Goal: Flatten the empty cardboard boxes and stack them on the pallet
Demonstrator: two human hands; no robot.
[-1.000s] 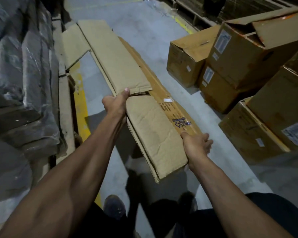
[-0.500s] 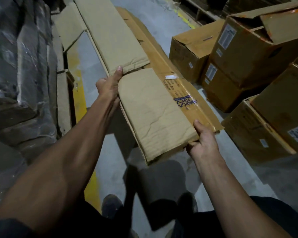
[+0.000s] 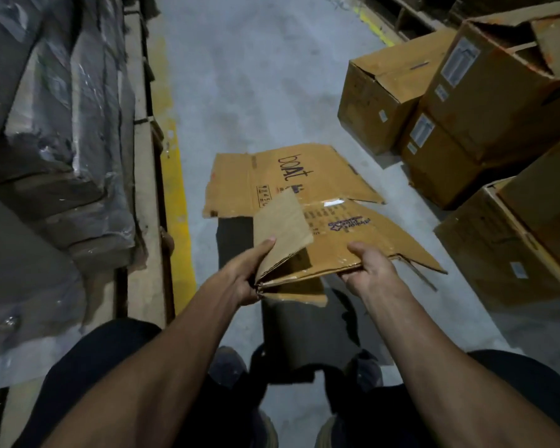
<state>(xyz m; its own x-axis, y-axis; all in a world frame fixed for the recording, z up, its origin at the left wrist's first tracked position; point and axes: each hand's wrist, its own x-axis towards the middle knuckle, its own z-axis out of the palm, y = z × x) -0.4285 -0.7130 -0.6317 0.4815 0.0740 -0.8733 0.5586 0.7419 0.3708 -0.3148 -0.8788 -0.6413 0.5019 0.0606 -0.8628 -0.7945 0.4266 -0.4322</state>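
Left hand (image 3: 240, 279) is wrapped around the folded corner of the flattened cardboard box (image 3: 304, 195), thumb up against a raised flap (image 3: 283, 227). Right hand (image 3: 369, 270) pinches the near edge of the same sheet, thumb on top and fingers curled under. So the box hangs between both hands, out in front over the grey floor (image 3: 256, 76), far end drooping low, maybe touching the floor, hard to tell. Unflattened boxes (image 3: 466, 98) are piled on the right, and plastic-wrapped stacks (image 3: 52, 124) sit on the left beside a yellow line (image 3: 175, 205).
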